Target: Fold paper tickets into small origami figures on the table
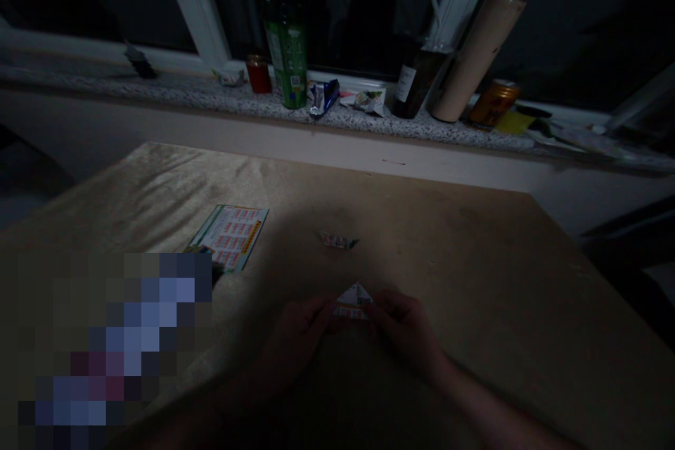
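The triangle [352, 304] is folded from printed paper; the tabletop [448, 239] is covered in satiny, cloth-like material; the sill [184, 89] is speckled stone.

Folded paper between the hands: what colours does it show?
The folded paper looks whitish with an orange band and reddish print; head view.

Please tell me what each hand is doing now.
Left hand: closed, holding the left end of the folded paper.
Right hand: closed, holding the right end of the same paper.
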`<state>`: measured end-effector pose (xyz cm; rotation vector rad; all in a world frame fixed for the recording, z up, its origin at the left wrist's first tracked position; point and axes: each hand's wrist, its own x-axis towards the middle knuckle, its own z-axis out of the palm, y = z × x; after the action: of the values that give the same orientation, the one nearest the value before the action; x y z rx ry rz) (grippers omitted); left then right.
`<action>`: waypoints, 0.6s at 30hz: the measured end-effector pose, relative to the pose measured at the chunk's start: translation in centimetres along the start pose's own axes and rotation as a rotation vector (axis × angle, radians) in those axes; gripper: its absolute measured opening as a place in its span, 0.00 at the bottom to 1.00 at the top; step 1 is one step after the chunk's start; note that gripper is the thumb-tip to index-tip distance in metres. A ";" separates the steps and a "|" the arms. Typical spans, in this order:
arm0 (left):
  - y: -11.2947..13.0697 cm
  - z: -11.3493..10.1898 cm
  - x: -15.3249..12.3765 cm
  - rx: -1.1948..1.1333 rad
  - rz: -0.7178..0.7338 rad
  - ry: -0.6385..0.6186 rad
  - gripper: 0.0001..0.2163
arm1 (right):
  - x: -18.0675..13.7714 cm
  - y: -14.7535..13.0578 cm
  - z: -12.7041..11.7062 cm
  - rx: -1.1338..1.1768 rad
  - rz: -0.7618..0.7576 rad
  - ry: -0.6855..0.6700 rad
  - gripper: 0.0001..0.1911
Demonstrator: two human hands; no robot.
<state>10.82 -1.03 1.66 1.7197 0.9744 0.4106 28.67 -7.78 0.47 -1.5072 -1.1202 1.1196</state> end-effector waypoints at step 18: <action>0.1 0.4 -0.1 -0.053 0.037 -0.057 0.17 | 0.0 0.4 0.2 0.111 -0.025 0.174 0.15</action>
<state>11.09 -1.40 1.62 1.6950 0.8845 0.4054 28.56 -7.84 0.06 -1.4694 -0.9406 0.9960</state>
